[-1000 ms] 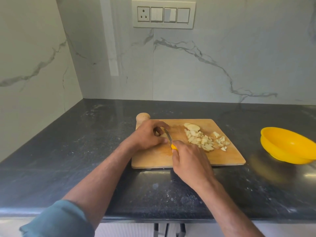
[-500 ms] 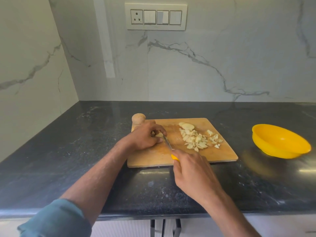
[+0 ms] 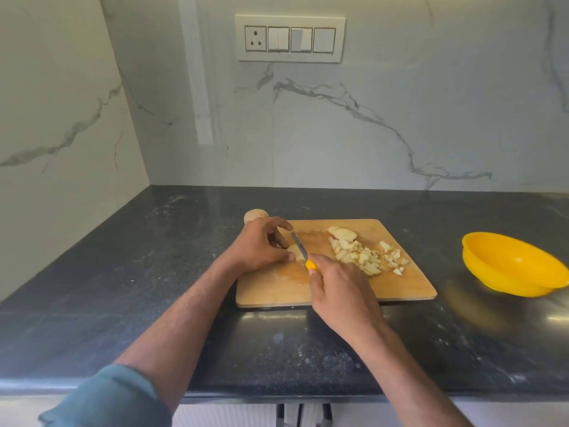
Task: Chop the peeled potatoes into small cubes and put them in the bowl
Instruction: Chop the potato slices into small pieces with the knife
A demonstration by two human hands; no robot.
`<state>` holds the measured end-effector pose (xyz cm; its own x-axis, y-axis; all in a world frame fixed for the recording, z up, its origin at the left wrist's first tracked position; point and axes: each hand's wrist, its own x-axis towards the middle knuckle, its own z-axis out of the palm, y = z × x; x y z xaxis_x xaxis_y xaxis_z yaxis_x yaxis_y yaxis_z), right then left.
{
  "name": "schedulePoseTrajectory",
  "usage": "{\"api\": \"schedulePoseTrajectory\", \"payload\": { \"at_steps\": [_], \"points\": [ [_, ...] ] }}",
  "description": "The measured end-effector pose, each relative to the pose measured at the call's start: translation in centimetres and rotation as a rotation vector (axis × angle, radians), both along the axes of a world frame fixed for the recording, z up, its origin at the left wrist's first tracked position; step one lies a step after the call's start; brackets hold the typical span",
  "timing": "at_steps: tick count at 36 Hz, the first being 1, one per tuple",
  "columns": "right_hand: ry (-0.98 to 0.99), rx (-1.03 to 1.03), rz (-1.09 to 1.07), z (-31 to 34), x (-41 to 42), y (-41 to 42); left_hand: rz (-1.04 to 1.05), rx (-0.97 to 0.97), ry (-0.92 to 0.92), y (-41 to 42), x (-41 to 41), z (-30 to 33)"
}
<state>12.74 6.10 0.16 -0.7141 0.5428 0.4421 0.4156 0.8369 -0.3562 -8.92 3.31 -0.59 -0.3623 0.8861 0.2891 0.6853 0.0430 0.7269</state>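
Observation:
A wooden cutting board (image 3: pixel 409 285) lies on the dark counter. My left hand (image 3: pixel 258 246) grips a pale peeled potato piece (image 3: pixel 294 251) on the board's left part, fingers curled over it. My right hand (image 3: pixel 338 288) holds a knife (image 3: pixel 300 246) by its yellow handle, the blade set against the potato piece. A pile of small potato cubes (image 3: pixel 366 257) lies to the right on the board, with two larger slices (image 3: pixel 343 233) at its far end. An empty yellow bowl (image 3: pixel 514 266) stands on the counter to the right of the board.
A round wooden knob (image 3: pixel 255 216), the board's handle, sticks out at its far left corner. The black stone counter (image 3: pixel 154 272) meets marble walls at the left and back. A switch panel (image 3: pixel 289 38) is mounted on the back wall.
The view has shifted a little between frames. The knife stays against the potato piece under my left hand, and more of the pale piece shows beside the blade now.

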Motion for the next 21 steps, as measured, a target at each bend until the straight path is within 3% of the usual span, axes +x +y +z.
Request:
{"api": "schedulePoseTrajectory", "payload": {
  "at_steps": [21],
  "points": [
    [-0.072, 0.017, -0.015, -0.4, -0.87, 0.0, -0.05, -0.035, 0.162, 0.36, 0.96, 0.31]
  ]
}}
